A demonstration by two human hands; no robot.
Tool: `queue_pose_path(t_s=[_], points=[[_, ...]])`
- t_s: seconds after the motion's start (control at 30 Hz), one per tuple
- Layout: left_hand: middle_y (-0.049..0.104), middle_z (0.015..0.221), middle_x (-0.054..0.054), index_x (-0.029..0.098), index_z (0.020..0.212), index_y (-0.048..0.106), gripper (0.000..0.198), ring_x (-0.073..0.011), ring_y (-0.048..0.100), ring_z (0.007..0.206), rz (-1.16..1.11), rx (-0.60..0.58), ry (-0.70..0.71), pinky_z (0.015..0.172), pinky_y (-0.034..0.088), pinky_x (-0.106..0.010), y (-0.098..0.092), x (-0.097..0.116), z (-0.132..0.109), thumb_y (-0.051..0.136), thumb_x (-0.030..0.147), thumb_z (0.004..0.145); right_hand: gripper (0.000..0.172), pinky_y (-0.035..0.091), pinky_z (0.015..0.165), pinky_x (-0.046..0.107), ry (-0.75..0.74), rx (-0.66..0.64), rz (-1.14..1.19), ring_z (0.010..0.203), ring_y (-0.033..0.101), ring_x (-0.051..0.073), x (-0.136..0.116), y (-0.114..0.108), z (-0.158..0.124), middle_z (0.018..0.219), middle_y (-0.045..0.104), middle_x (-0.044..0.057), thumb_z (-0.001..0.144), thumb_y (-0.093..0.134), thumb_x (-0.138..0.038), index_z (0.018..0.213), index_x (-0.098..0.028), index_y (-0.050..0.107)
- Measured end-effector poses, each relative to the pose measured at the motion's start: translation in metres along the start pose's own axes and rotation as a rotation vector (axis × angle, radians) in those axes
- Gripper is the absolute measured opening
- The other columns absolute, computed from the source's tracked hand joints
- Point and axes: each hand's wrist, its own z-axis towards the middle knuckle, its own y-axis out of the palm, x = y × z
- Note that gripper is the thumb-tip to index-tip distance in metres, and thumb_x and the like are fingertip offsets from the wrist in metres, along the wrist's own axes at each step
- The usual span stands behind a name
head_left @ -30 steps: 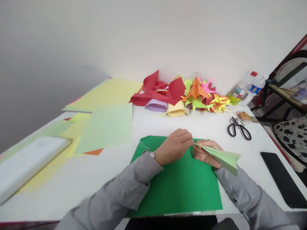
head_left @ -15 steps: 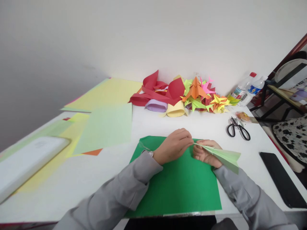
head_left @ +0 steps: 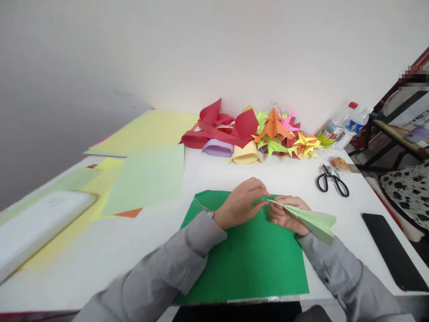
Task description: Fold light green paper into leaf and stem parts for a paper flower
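Note:
A pale green paper plane (head_left: 311, 218) is in my right hand (head_left: 288, 213), with the fingers closed around its underside. Its folded wings spread toward my right wrist and its narrow nose points left. At that nose is my left hand (head_left: 243, 201), its thumb and index finger slightly apart, with green showing in the gap. The fingertips are beside the nose; whether they touch it is hard to make out. Both hands are above a dark green sheet (head_left: 254, 264) lying on the white table.
Folded paper planes (head_left: 273, 127) and red paper loops (head_left: 231, 129) are heaped by the wall. To the right are black-handled scissors (head_left: 332, 181), two bottles (head_left: 342, 127) and a black phone-like slab (head_left: 392, 250). Coloured sheets (head_left: 144, 179) and a white device (head_left: 43, 228) lie left.
My left thumb and index finger have parted from their pinch on the plane's nose. The right hand's hold on the plane is nearly unchanged.

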Motion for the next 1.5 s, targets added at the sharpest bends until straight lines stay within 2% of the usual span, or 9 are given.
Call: queue_pose_path(t_s=[0.17, 0.4, 0.63, 0.93, 1.17, 1.27, 1.37, 1.43, 1.5], points=[[0.061, 0.085, -0.008, 0.015, 0.094, 0.060, 0.010, -0.0167, 0.054, 0.079, -0.077, -0.002, 0.020, 0.070, 0.047, -0.030, -0.002, 0.004, 0.001, 0.057, 0.018, 0.085, 0.026, 0.038, 0.059, 0.027, 0.014, 0.007, 0.021, 0.053, 0.045, 0.012, 0.000, 0.000, 0.000, 0.052, 0.042, 0.000, 0.079, 0.054, -0.020, 0.055, -0.013, 0.055], [0.064, 0.084, -0.007, 0.017, 0.096, 0.063, 0.015, -0.0150, 0.057, 0.078, -0.121, -0.039, 0.034, 0.070, 0.048, -0.028, -0.001, 0.004, 0.001, 0.049, 0.015, 0.090, 0.022, 0.039, 0.058, 0.027, 0.072, 0.020, 0.015, 0.051, 0.043, 0.011, 0.000, -0.002, 0.003, 0.053, 0.043, 0.000, 0.080, 0.054, -0.020, 0.060, -0.012, 0.057], [0.066, 0.077, -0.007, 0.016, 0.093, 0.065, 0.018, -0.0148, 0.056, 0.073, -0.092, -0.012, 0.052, 0.065, 0.048, -0.027, -0.001, -0.003, -0.001, 0.047, 0.015, 0.091, 0.036, 0.040, 0.060, 0.028, 0.125, -0.020, -0.005, 0.053, 0.045, 0.013, -0.002, 0.000, 0.000, 0.053, 0.043, 0.000, 0.087, 0.044, -0.031, 0.057, -0.014, 0.052], [0.069, 0.090, -0.009, 0.017, 0.101, 0.062, 0.015, -0.0183, 0.058, 0.085, 0.051, 0.017, 0.070, 0.076, 0.047, -0.034, -0.004, 0.001, 0.003, 0.053, 0.018, 0.089, 0.036, 0.035, 0.058, 0.028, -0.055, -0.066, -0.134, 0.051, 0.042, 0.011, 0.000, 0.001, 0.001, 0.052, 0.043, -0.001, 0.083, 0.060, -0.035, 0.056, -0.014, 0.054], [0.072, 0.084, -0.003, 0.019, 0.094, 0.062, 0.016, -0.0171, 0.060, 0.088, 0.118, 0.027, 0.187, 0.077, 0.044, -0.033, -0.003, 0.004, 0.001, 0.049, 0.012, 0.090, 0.039, 0.033, 0.054, 0.028, -0.045, -0.029, -0.232, 0.047, 0.042, 0.011, 0.005, -0.003, 0.003, 0.049, 0.047, 0.000, 0.080, 0.066, -0.039, 0.052, -0.013, 0.056], [0.073, 0.084, -0.002, 0.020, 0.095, 0.062, 0.017, -0.0169, 0.061, 0.088, 0.131, 0.041, 0.195, 0.076, 0.044, -0.033, -0.005, 0.002, 0.000, 0.048, 0.012, 0.091, 0.038, 0.036, 0.054, 0.029, -0.015, -0.087, -0.234, 0.049, 0.047, 0.013, 0.002, -0.007, 0.004, 0.049, 0.051, 0.001, 0.079, 0.064, -0.040, 0.054, -0.012, 0.059], [0.073, 0.086, -0.002, 0.022, 0.097, 0.063, 0.017, -0.0176, 0.061, 0.089, 0.131, 0.086, 0.162, 0.078, 0.045, -0.034, -0.004, 0.001, 0.000, 0.050, 0.013, 0.090, 0.038, 0.039, 0.055, 0.029, -0.013, -0.126, -0.327, 0.049, 0.049, 0.013, -0.004, -0.012, 0.004, 0.047, 0.053, 0.001, 0.075, 0.069, -0.042, 0.055, -0.012, 0.061], [0.072, 0.095, -0.004, 0.022, 0.101, 0.063, 0.018, -0.0185, 0.060, 0.094, 0.099, 0.129, 0.084, 0.082, 0.045, -0.036, -0.001, 0.002, -0.001, 0.052, 0.014, 0.089, 0.039, 0.038, 0.052, 0.026, -0.046, -0.066, -0.420, 0.049, 0.049, 0.012, -0.007, -0.012, 0.002, 0.048, 0.056, 0.001, 0.071, 0.073, -0.046, 0.055, -0.012, 0.062], [0.068, 0.109, -0.010, 0.020, 0.110, 0.061, 0.023, -0.0210, 0.058, 0.102, 0.041, 0.198, -0.079, 0.088, 0.046, -0.039, 0.002, 0.005, 0.000, 0.057, 0.019, 0.087, 0.042, 0.033, 0.046, 0.023, -0.099, 0.036, -0.466, 0.046, 0.046, 0.010, -0.009, -0.008, 0.000, 0.049, 0.056, -0.001, 0.067, 0.074, -0.052, 0.056, -0.013, 0.061]])
